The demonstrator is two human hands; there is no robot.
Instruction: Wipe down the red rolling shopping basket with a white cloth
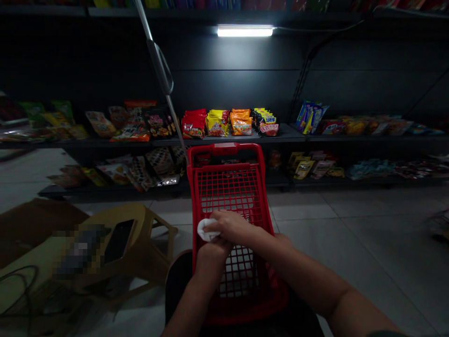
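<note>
Item: soft-looking white wad (202, 231), near the left edge of the red plastic lattice basket (265, 196). My right hand (229, 224): fingers curled on it. Left hand (212, 255): just below; grip hidden, I cannot tell. Step, I judge: bunching the wad; next move calls for firm pinching.

Stool (140, 243) is blocking left of the red basket (264, 199), metal pole (174, 117) is slanting across front-left, shelf (293, 136) is walling off ahead; right-side floor (333, 238) is giving free passage.
</note>
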